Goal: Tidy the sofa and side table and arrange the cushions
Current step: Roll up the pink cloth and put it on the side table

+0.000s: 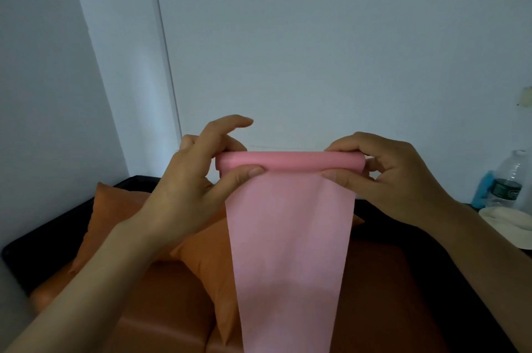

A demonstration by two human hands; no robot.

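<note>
A pink band of cloth hangs in front of me, its top end wound into a tight roll. My left hand pinches the roll's left end between thumb and fingers, index finger raised. My right hand pinches the right end. Below and behind the band lie two orange cushions on an orange sofa seat with a black frame.
At the right edge stand a clear water bottle, a blue object behind it, and a cream-coloured hat-like item on a dark surface. White walls and a corner rise behind the sofa.
</note>
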